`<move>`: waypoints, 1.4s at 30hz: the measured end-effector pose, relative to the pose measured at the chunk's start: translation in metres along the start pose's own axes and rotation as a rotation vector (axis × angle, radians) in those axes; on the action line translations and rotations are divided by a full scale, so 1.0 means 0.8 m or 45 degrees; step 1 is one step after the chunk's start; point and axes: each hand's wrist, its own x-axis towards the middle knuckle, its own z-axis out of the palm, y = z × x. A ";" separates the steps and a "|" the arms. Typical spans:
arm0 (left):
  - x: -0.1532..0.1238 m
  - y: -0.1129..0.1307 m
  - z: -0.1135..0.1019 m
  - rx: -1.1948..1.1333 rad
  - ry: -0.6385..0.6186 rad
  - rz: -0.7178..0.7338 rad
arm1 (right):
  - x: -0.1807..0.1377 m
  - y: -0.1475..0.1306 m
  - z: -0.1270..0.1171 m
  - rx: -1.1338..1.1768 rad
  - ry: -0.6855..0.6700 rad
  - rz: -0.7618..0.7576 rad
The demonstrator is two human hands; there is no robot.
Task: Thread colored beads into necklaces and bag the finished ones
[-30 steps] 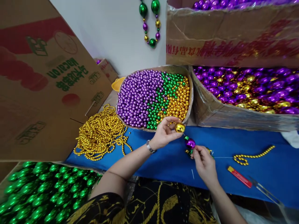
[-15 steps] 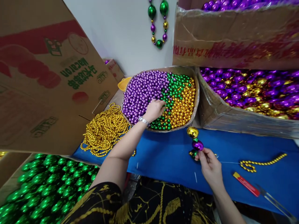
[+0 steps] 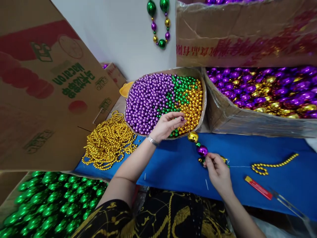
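Observation:
My left hand [image 3: 166, 125] pinches a small purple bead [image 3: 182, 118] above the near side of a box of small beads [image 3: 148, 102], sorted roughly into purple, green and gold. My right hand [image 3: 218, 170] grips a partly strung bead necklace [image 3: 202, 150] at its large purple bead. Beyond that bead come a small green bead and a large gold bead [image 3: 193, 137], close to the box rim. More strung beads sit partly hidden behind the right fingers. A thin string leads right to a short gold bead chain [image 3: 274, 165] on the blue cloth [image 3: 173, 162].
Gold bead strands [image 3: 109, 142] are heaped left of the box. A bin of green beads [image 3: 54, 205] stands front left, beneath a large carton [image 3: 49, 99]. Purple and gold beads [image 3: 262, 89] fill a box at right. A red-yellow cutter [image 3: 259, 187] rests near the front edge.
My left hand has come up from among the green beads and moved right, now with a small purple bead in its fingertips. My right hand still grips the necklace. The camera view has shifted slightly.

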 end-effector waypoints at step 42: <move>-0.064 0.049 0.050 0.920 0.005 1.018 | 0.100 -0.116 0.002 -0.408 -0.402 -0.893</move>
